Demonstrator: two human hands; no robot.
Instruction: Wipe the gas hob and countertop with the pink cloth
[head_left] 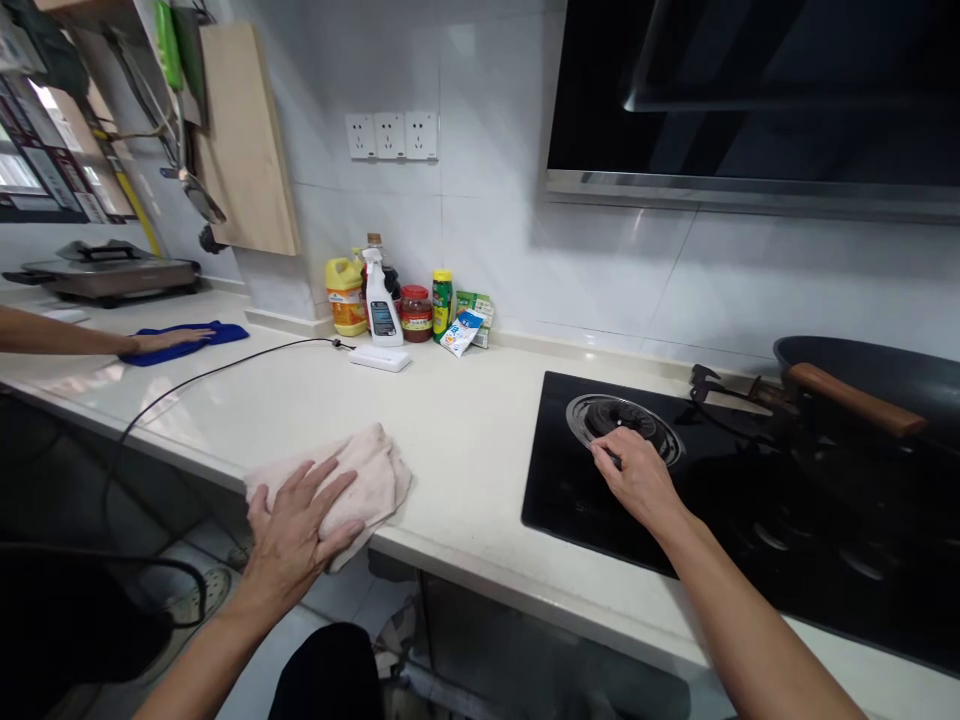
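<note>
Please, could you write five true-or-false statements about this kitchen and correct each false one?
1. The left hand rests on the pale pink cloth. True.
2. The right hand grips the wooden handle of the wok. False: the right hand is at the round burner.
3. A co-worker's hand lies on a blue cloth. True.
4. The white spray bottle lies on its side. False: the white spray bottle stands upright.
5. Three wall sockets are to the left of the range hood in the picture. True.
</note>
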